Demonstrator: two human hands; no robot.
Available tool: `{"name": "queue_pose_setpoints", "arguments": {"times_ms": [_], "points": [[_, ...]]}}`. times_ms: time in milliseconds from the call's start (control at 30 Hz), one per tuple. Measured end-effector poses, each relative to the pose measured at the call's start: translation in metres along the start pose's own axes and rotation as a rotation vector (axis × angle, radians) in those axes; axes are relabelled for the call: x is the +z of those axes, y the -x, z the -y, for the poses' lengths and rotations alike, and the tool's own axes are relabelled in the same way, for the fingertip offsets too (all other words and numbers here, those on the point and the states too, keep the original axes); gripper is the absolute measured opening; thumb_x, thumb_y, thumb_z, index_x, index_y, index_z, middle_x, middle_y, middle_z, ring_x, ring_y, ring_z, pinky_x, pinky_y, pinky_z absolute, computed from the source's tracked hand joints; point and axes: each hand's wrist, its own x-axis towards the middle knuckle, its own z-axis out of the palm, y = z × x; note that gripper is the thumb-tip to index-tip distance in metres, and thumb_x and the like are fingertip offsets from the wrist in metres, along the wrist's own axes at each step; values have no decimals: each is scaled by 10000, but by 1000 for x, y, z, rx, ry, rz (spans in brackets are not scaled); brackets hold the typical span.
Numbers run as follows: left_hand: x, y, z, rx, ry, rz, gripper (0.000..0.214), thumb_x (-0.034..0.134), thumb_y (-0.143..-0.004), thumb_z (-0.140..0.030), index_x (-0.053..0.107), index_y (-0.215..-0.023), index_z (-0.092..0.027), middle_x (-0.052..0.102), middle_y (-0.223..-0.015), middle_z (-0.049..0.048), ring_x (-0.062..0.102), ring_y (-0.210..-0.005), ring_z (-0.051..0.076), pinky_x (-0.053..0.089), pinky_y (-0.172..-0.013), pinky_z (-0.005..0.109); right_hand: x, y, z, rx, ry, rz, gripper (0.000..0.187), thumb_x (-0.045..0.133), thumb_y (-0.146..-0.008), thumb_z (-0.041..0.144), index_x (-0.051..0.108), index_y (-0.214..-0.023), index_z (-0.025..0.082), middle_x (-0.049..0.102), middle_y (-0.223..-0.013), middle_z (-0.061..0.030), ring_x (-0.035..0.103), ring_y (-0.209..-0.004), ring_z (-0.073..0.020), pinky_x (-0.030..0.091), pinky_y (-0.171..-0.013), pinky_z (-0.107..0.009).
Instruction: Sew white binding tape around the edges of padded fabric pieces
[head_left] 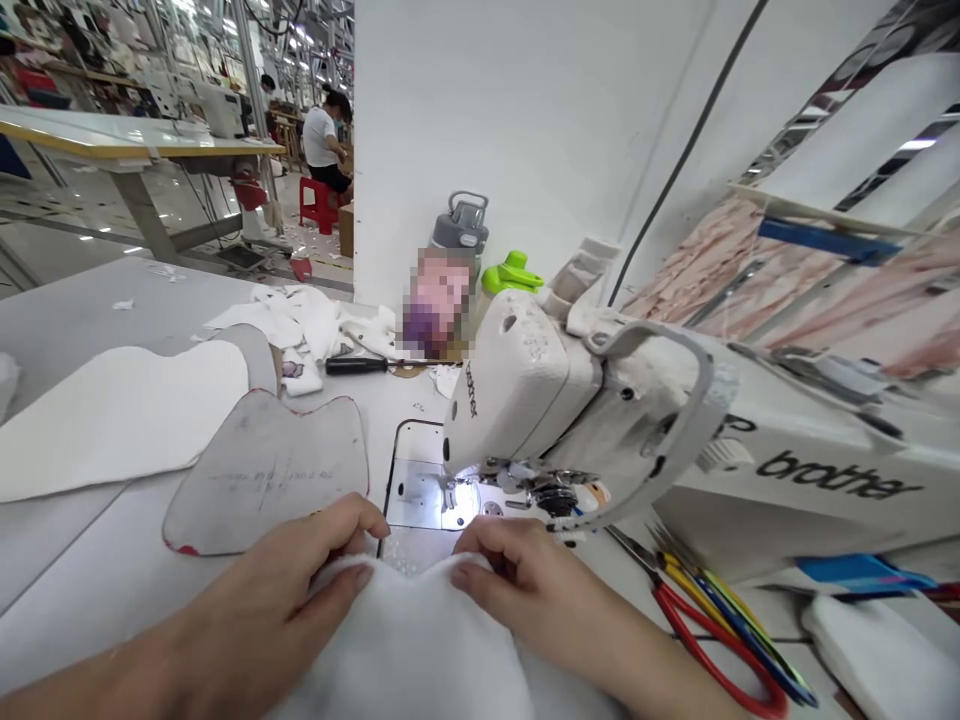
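Note:
A piece of soft white fabric (409,640) hangs between my two hands in front of the sewing machine (517,390). My left hand (322,560) pinches its upper edge at the left, thumb on the near side. At the right, my right hand (510,575) grips the same edge between thumb and fingers. Between them the edge dips in a shallow curve. Just beyond, the lit needle plate (427,495) shows with no fabric on it. A grey template (274,475) with handwriting lies flat left of the needle area, beyond my left hand.
White cut fabric (127,415) lies at the left, with scraps (300,325) behind. A screwdriver (356,366) rests near the machine head. Red-handled scissors (712,640) and several tweezers lie right of my right forearm. A bottle (459,222) stands behind. A person (326,140) sits far off.

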Motion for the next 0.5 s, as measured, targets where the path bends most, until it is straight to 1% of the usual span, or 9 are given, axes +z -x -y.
{"name": "queue_pose_setpoints", "arguments": {"times_ms": [67,133,267,400,500], "points": [[-3,-1,-1,-9,51,31,227,394,-897,-404,571,-981,-290,616,-762,-33,614,-725,202,461,-635,292,0,-2,0,-20,11,-17,194,565,-954,326,609,-787,237,495,-672,56,501,-659,-141,351,-585,-243],[-6,-1,-3,-29,97,55,198,434,-870,-394,568,-969,-287,588,-756,-36,603,-724,204,462,-637,299,0,-3,1,-36,27,-37,184,572,-952,300,612,-786,232,531,-699,48,519,-686,-146,368,-600,-243],[-7,-1,-4,-41,132,57,210,447,-857,-379,552,-1011,-282,620,-824,-25,618,-794,222,474,-688,319,-3,-2,4,-37,35,-45,130,578,-931,243,651,-826,226,594,-745,35,548,-712,-152,391,-619,-247],[-6,-2,-4,-29,139,46,208,445,-856,-359,552,-1016,-281,634,-866,-24,622,-851,223,485,-752,327,-1,-2,2,-17,19,-49,151,554,-951,270,684,-882,235,622,-777,24,575,-734,-165,409,-625,-259],[-7,-4,-2,-21,130,41,201,426,-885,-348,553,-1022,-274,650,-899,-14,626,-873,220,479,-721,316,0,-3,0,-36,30,-71,173,532,-965,277,699,-933,242,660,-833,7,613,-775,-186,452,-660,-280]]}}
